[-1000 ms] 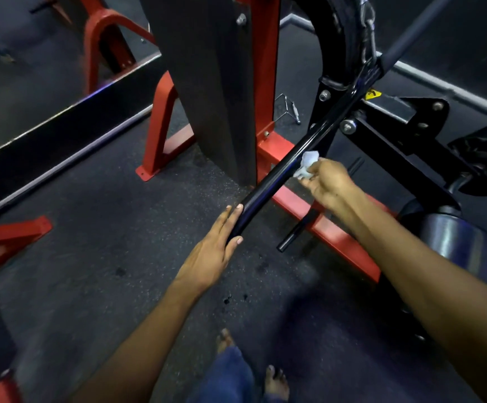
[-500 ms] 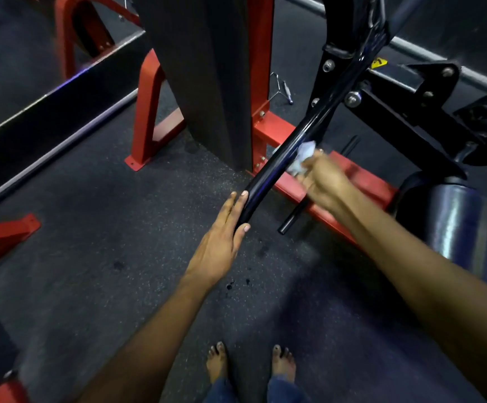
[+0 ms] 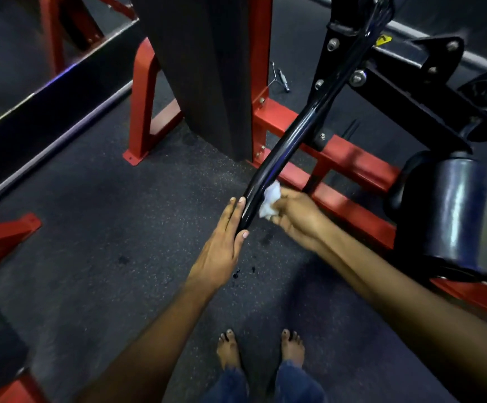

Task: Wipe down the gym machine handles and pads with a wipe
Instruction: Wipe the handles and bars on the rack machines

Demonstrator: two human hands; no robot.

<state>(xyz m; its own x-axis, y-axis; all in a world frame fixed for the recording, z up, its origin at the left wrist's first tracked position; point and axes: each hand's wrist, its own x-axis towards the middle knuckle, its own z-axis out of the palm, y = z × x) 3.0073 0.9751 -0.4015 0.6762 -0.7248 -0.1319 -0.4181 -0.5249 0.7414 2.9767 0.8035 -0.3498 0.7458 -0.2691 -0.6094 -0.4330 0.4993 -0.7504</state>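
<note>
Left hand (image 3: 221,245) flat, fingers straight against the low end of the bar (image 3: 283,152), right hand (image 3: 297,216) pinching the wipe (image 3: 271,199) onto its side — bar looks rigid, glossy, likely slick; wipe's limp, so bunch it and wrap it round.

The floor (image 3: 97,234) is dark speckled rubber matting with a few small dark spots. A red steel frame (image 3: 349,181) runs along it at the right and rises as a post beside a tall black panel (image 3: 204,68), with more red supports (image 3: 142,106) at the left next to a long black beam (image 3: 47,112) edged by a bright strip. The light is dim, and a small metal clip (image 3: 280,78) lies on the floor behind the post.
</note>
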